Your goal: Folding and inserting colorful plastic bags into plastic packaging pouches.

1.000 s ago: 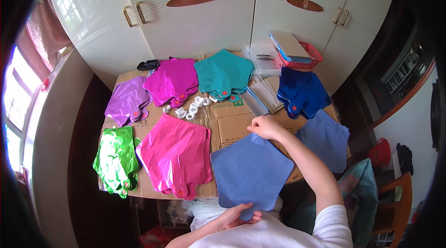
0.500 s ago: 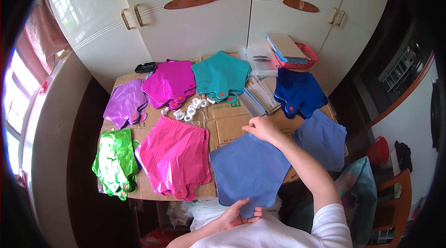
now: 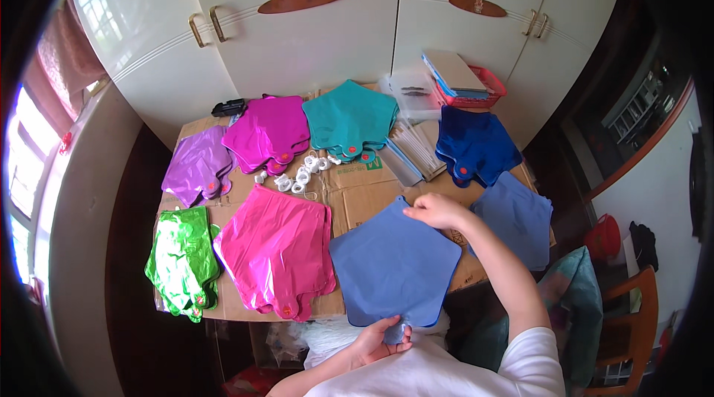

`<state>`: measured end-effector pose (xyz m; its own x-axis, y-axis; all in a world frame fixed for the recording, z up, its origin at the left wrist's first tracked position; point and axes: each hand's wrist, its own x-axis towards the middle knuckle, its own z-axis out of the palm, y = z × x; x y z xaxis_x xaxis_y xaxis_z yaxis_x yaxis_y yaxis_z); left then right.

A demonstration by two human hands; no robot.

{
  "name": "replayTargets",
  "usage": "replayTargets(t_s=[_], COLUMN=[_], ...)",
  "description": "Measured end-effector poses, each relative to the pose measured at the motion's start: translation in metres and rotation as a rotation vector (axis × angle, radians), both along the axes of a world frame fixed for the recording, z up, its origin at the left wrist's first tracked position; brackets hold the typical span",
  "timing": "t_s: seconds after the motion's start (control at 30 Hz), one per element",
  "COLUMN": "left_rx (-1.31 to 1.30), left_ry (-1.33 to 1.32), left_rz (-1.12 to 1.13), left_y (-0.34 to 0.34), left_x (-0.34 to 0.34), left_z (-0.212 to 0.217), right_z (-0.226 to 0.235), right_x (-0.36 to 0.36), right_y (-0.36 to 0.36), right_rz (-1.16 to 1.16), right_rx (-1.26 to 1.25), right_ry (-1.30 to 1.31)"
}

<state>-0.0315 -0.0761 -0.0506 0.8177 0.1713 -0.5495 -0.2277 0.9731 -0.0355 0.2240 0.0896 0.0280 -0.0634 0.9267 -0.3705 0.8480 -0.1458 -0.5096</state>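
lying flat at the near edge of the cardboard-covered table (image 3: pixel 357 196), right of centre, is a slate-blue star-shaped foil balloon (image 3: pixel 394 263), uninflated. its neck tab hangs just over the near edge. the left hand (image 3: pixel 378 337) pinches this tab between thumb and fingers, closed on it. the right hand (image 3: pixel 439 211) rests on the balloon's far point, fingers curled down onto the foil; whether it grips or only presses cannot be told.

arrangement on the table:
- near left corner: a stack of green foil balloons (image 3: pixel 181 263), partly over the left edge.
- near edge, just left of the slate-blue balloon: a stack of hot-pink balloons (image 3: pixel 279 248), almost touching it.
- right edge: a second slate-blue stack (image 3: pixel 517 215), just beyond the right forearm.
- far right corner: a stack of dark blue balloons (image 3: pixel 476 144).
- far edge, centre: a stack of teal star balloons (image 3: pixel 348 120).
- far edge, left of centre: a stack of magenta balloons (image 3: pixel 268 130), overlapping a lilac stack (image 3: pixel 195 166) toward the left edge.
- centre: a cluster of small white plastic clips (image 3: pixel 297 174), between the magenta and hot-pink stacks.
- between teal and dark blue stacks: a bundle of clear sleeves (image 3: pixel 413 148).

behind the far right corner, a red basket (image 3: pixel 487 90) holds flat packets. white cabinet doors (image 3: pixel 335 32) stand behind the table.
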Motion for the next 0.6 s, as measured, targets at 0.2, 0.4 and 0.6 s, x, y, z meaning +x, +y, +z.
replayTargets(t_s=[0.2,0.4,0.6], left_rx=[0.002,0.122,0.069], left_ry=[0.066,0.132,0.138], left_rz=[-0.026,-0.077,-0.026], left_y=[0.003,0.004,0.007], left_x=[0.004,0.008,0.006], left_z=[0.004,0.005,0.009], right_z=[0.007,-0.005,-0.011], right_x=[0.012,0.011,0.009], right_y=[-0.059,-0.076,-0.074], right_rz=[0.12,-0.071,-0.094], right_rx=[0.102,0.182,0.185], right_ry=[-0.212,0.096,0.136])
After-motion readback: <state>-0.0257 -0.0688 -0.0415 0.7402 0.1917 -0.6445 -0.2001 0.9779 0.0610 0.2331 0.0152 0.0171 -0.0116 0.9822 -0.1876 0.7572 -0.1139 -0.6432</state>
